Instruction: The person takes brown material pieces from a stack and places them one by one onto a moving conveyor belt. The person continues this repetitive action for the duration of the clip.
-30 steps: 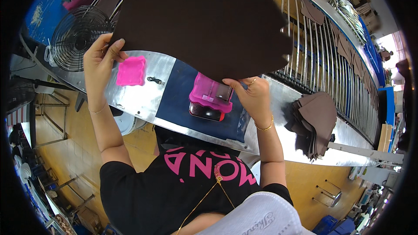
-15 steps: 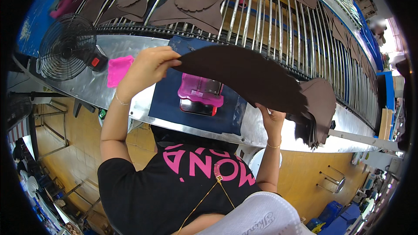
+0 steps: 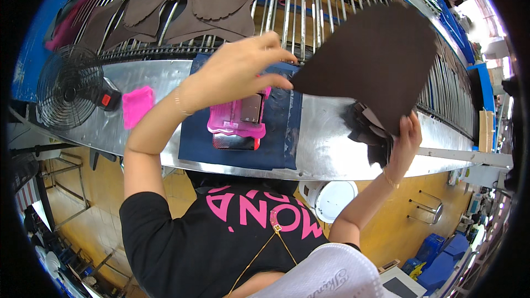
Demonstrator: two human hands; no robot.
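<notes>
A large dark brown cut leather piece [image 3: 370,60] is raised over the metal table, with a pointed left corner and a rounded far edge. My right hand [image 3: 406,140] is closed on its lower right edge. At the pointed corner is my left hand [image 3: 237,72], thumb and fingers apart, the thumb tip right beside the corner. Below the raised piece, a stack of similar brown pieces [image 3: 370,132] lies on the table, partly covered. Between my arms, a pink phone stand [image 3: 237,124] with a phone sits on a dark blue mat [image 3: 276,152].
A black wire fan [image 3: 69,88] and a pink cloth [image 3: 137,106] are on the left of the metal table [image 3: 326,157]. Beyond runs a rack of metal bars [image 3: 301,11] bearing several brown leather pieces [image 3: 223,3]. A stool [image 3: 433,209] stands on the floor at right.
The leather piece has swung up and to the right with my right hand. My left hand has moved right, its fingers spreading from a pinch on the corner. My view has shifted slightly.
</notes>
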